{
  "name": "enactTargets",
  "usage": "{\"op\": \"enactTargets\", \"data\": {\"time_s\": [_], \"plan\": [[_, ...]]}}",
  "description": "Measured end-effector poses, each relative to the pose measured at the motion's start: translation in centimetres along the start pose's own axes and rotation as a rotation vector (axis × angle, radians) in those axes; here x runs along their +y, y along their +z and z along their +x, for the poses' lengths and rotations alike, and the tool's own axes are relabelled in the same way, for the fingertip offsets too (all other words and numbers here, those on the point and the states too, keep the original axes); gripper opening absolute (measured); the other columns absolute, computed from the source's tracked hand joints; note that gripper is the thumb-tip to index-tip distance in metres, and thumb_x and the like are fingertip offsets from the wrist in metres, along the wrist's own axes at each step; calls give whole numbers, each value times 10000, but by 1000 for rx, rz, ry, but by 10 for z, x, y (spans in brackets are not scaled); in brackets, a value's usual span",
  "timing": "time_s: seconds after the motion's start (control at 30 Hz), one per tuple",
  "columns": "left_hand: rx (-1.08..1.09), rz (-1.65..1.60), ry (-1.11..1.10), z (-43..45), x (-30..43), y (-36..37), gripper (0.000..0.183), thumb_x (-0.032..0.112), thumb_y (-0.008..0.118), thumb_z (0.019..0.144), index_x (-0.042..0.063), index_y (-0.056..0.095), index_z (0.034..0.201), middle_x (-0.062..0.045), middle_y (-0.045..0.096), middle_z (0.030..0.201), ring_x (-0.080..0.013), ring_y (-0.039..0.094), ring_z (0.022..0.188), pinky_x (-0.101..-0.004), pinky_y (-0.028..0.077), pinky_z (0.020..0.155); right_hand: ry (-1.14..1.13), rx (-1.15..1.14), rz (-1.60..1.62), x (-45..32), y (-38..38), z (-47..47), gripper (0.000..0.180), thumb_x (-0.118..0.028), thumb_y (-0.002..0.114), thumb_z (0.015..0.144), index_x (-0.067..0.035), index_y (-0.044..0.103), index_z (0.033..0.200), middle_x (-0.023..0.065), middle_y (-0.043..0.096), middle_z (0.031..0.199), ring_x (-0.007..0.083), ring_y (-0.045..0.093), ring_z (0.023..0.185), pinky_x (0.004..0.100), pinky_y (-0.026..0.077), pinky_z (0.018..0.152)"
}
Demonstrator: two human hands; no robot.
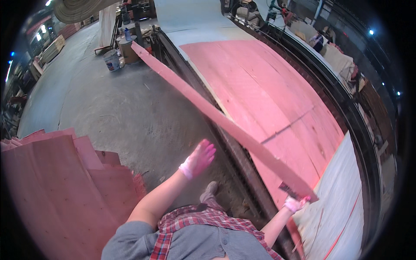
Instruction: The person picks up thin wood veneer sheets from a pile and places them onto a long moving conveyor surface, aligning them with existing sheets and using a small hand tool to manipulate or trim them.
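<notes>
A long narrow strip of pink-coated wood veneer (214, 115) slants across the view. My right hand (296, 204), in a pink-stained white glove, grips its near end. A dark flat blade (288, 190), perhaps a scraper, juts from the same hand. Under the strip, a broad pink veneer sheet (260, 84) lies on a long bed, with a dark line running across it. My left hand (199, 158), gloved and stained pink too, hangs over the floor with its fingers extended and nothing in it. Pale veneer (334, 195) shows to the right of my right hand.
Stacked pink veneer sheets (61, 191) rise at the left. A steel rail (234, 159) edges the bed on my side. Farther off stand a white bucket (111, 61) and a brown drum (128, 52) with bottles on top. Dark machine framing (360, 136) borders the far right.
</notes>
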State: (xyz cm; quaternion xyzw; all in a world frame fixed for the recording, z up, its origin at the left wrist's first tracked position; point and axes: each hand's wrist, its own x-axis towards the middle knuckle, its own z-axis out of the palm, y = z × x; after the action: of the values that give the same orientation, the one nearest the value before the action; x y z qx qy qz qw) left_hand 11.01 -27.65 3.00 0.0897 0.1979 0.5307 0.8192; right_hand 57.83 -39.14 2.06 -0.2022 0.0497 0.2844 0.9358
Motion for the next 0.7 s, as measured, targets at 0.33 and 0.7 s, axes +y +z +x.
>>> {"op": "enactTargets", "data": {"time_s": [0.33, 0.7], "plan": [[12, -156, 276, 216, 121, 74, 456, 227, 483, 875, 34, 349, 1266, -139, 434, 1257, -283, 440, 1156, -428, 382, 961, 284, 121, -214, 152, 7, 59, 371, -336, 559, 725, -72, 584, 985, 73, 606, 1018, 296, 554, 943, 438, 449, 805], [23, 303, 36, 467, 254, -26, 414, 130, 465, 871, -8, 383, 1253, -159, 501, 1185, -282, 511, 1079, -392, 435, 907, 95, 317, -274, 357, 58, -15, 148, -276, 572, 794, -218, 568, 931, -10, 580, 825, 149, 547, 760, 347, 464, 747]]}}
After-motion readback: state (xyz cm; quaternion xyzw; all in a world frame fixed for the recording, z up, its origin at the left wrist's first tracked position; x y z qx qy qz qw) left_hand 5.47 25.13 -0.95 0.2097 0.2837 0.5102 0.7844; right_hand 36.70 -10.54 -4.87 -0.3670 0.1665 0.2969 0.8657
